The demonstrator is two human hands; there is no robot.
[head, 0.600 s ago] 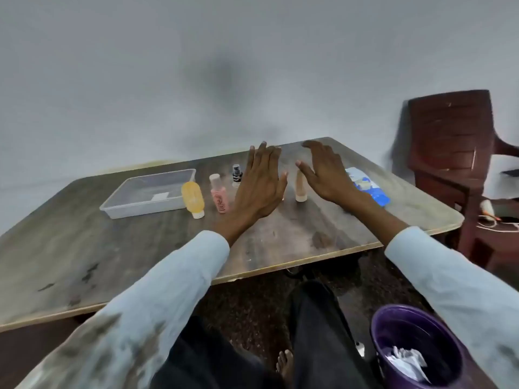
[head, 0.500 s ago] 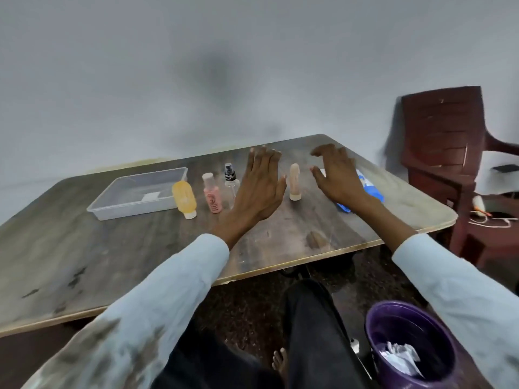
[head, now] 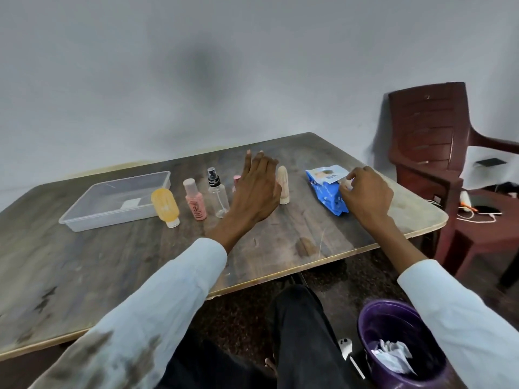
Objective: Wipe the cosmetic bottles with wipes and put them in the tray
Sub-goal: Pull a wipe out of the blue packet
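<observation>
A row of small cosmetic bottles stands mid-table: a yellow bottle (head: 165, 203), a pink bottle (head: 195, 203), a clear spray bottle (head: 218, 196) and a beige bottle (head: 283, 185). Another pink-capped bottle (head: 236, 179) is mostly hidden behind my left hand (head: 257, 189), which hovers flat with fingers apart and holds nothing. An empty clear plastic tray (head: 84, 217) lies left of the bottles. My right hand (head: 365, 192) rests on the blue wipes pack (head: 325, 192), its fingers pinching the pack's white flap.
The wooden table (head: 280, 248) ends close in front of me and at the right. A purple bin (head: 398, 346) with crumpled wipes stands on the floor at lower right. A brown plastic chair (head: 432, 153) with cables on it sits to the right.
My right hand has moved right, from beside the beige bottle onto the wipes pack, and closed its fingers on the flap. My left hand has stayed above the bottles.
</observation>
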